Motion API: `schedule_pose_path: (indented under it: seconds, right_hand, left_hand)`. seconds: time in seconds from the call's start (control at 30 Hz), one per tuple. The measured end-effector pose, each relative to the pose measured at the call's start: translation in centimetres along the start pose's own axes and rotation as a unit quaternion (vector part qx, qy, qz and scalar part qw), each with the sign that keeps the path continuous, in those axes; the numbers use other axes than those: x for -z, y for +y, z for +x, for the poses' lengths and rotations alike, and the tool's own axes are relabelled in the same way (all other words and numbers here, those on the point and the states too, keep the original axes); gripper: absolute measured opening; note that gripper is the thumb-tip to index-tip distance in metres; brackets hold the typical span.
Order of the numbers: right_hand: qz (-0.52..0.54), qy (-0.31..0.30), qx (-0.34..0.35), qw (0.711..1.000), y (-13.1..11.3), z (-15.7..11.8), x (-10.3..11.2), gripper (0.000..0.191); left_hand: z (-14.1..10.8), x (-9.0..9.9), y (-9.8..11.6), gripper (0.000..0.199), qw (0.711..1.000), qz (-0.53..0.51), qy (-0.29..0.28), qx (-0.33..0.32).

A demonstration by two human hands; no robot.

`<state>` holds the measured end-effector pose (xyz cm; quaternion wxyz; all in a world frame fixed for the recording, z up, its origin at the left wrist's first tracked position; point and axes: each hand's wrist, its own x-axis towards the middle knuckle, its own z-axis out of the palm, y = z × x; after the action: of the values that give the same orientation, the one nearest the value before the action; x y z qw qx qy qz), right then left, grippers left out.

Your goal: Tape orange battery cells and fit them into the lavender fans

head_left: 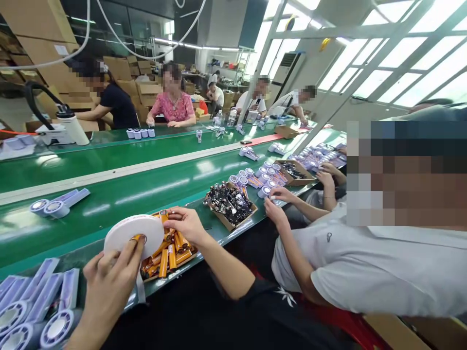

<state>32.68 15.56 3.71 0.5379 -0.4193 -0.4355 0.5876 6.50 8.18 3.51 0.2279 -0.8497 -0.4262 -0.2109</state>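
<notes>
My left hand [113, 277] grips a round white roll of tape [131, 234], its fingers at the hub, where a bit of orange shows. Just right of the roll, my right hand [186, 224] is closed in a pinch at the end of an orange cylindrical battery [164, 217]. Beneath both lies a cardboard box of orange batteries [170, 257], partly covered by the roll and my right hand. A strip of tape [140, 287] hangs below the roll.
Purple fan housings [58, 325] lie at lower left, two more [56, 208] on the green belt [153, 187]. A box of black parts [231, 206] stands to the right, beside a co-worker's hands [279, 209]. Other people sit across the belt.
</notes>
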Motion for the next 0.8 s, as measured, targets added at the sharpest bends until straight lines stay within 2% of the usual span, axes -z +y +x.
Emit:
schedule_pose_path:
  seconds: [0.03,0.1,0.17,0.23,0.3,0.33,0.4,0.47,0.53,0.6,0.67,0.7,0.77,0.8]
  right_hand:
    - [0.006,0.019,0.005,1.000,0.5,-0.3,0.0,0.056]
    - [-0.016,0.009,0.005,1.000,0.6,-0.9,0.6,0.061]
    - [-0.084,-0.040,0.008,0.996,-0.7,-1.4,1.7,0.063]
    - [-0.179,-0.096,0.015,0.979,-2.5,-1.6,3.0,0.055]
    - [-0.232,-0.116,0.021,0.966,-3.7,-1.4,3.8,0.045]
    - [-0.224,-0.109,0.021,0.968,-3.9,-1.1,3.9,0.045]
    - [-0.143,-0.060,0.022,0.988,-3.3,-0.7,3.3,0.050]
    - [-0.001,0.028,0.033,0.999,-1.8,-0.5,1.9,0.059]
    - [0.119,0.117,0.059,0.984,-0.4,-0.7,0.7,0.064]
    - [0.164,0.152,0.080,0.971,-0.4,-1.3,0.8,0.063]
    - [0.146,0.141,0.102,0.974,-1.9,-1.5,2.9,0.059]
    - [0.134,0.159,0.147,0.967,-3.0,-1.2,4.5,0.054]
    - [0.110,0.218,0.245,0.938,-4.6,0.4,8.0,0.047]
    - [0.097,0.232,0.277,0.927,-4.9,1.3,9.2,0.046]
  left_hand:
    - [-0.1,-0.5,0.4,0.073,1.000,-0.002,0.000,0.010]
    - [-0.4,-1.4,0.9,0.067,1.000,-0.017,-0.009,0.015]
    - [-0.4,-1.8,0.9,0.065,0.999,-0.033,-0.027,-0.004]
    - [-0.1,-1.7,0.7,0.067,0.997,-0.044,-0.046,-0.035]
    - [0.6,-1.2,0.5,0.069,0.995,-0.045,-0.057,-0.065]
    - [1.0,-1.0,0.5,0.069,0.995,-0.042,-0.053,-0.070]
    - [2.1,-0.8,0.9,0.067,0.997,-0.029,-0.031,-0.060]
    - [3.0,-1.0,1.7,0.063,0.999,-0.022,0.007,-0.026]
    - [3.2,-1.3,3.0,0.062,0.999,-0.021,0.033,0.032]
    - [2.6,-1.4,4.8,0.058,0.996,-0.035,0.032,0.074]
    - [1.8,-0.9,6.5,0.052,0.995,-0.075,-0.005,0.072]
    - [1.6,-0.7,7.0,0.051,0.992,-0.102,-0.040,0.062]
    - [2.3,-0.5,7.0,0.060,0.977,-0.155,-0.139,0.053]
    - [3.2,-0.7,6.2,0.067,0.963,-0.177,-0.193,0.055]
